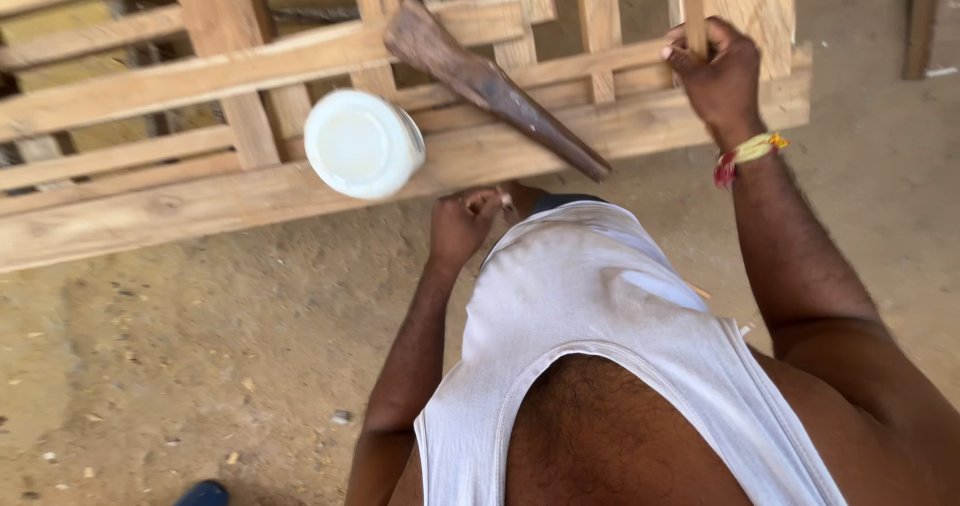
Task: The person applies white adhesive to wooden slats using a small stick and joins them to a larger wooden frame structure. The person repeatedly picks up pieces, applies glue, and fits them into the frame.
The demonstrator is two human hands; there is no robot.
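Rough wood frame (300,181) | R hand (718,76) fist round slat (694,6) | L hand (462,228) curled shut, grip unclear | white round jar (362,144)

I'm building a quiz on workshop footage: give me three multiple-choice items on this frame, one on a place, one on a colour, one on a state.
1. Where does the white jar sit?
A. on the wooden frame
B. on the dirt floor
C. in the left hand

2. What colour is the jar's lid?
A. red
B. white
C. black

3. What is the right hand doing?
A. hanging open
B. resting flat on the floor
C. gripping an upright slat

Answers: 1 A, it rests on the frame's rails beside the dark wedge-shaped tool. 2 B, the round top is plain white. 3 C, its fingers wrap the slat.
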